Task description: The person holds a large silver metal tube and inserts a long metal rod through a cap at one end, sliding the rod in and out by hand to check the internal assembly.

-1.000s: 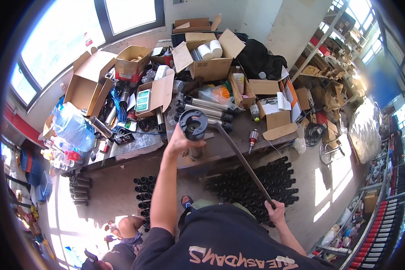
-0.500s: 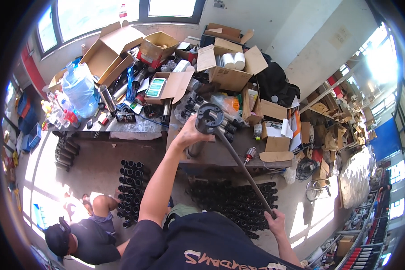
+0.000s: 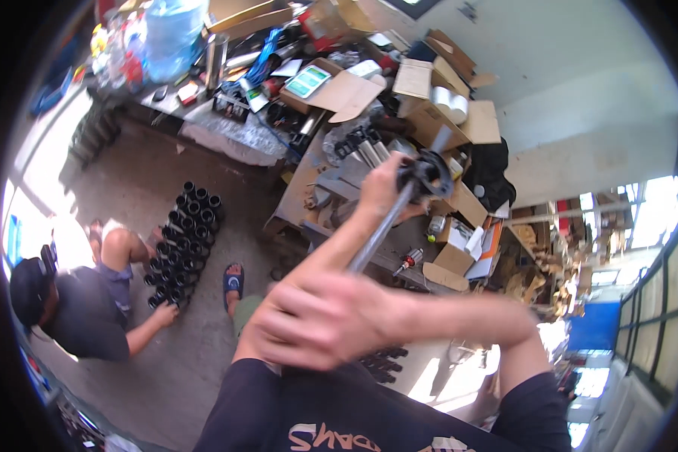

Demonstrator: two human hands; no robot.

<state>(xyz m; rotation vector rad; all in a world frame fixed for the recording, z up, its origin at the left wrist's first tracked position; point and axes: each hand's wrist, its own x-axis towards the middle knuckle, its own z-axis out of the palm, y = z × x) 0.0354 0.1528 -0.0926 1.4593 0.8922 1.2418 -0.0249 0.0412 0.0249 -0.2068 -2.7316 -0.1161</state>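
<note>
A long grey metal bar [image 3: 384, 232] runs slantwise up to a black ring-shaped head [image 3: 435, 175] above the right-hand bench. My left hand [image 3: 381, 185] is closed around the near side of that head, its fingertips partly hidden. Blurred by motion, my right hand [image 3: 324, 320] covers the bar's near end in front of my left forearm, fingers curled. Behind the left hand, several metal tubes with black ends [image 3: 365, 147] lie on the bench. What sits beneath the ring head is mostly hidden.
Another person [image 3: 87, 305] crouches at left, a hand on upright black-rimmed tubes [image 3: 181, 241] on the floor. Opened cardboard boxes [image 3: 422, 113] and clutter crowd the benches. A red-and-silver motor part [image 3: 410, 261] lies near the bench's front edge. My sandalled foot [image 3: 234, 282] stands below.
The bar has swung from lower right to lower left of its ring head. My right hand has moved left with it, across my body. The whole view has turned and shifted.
</note>
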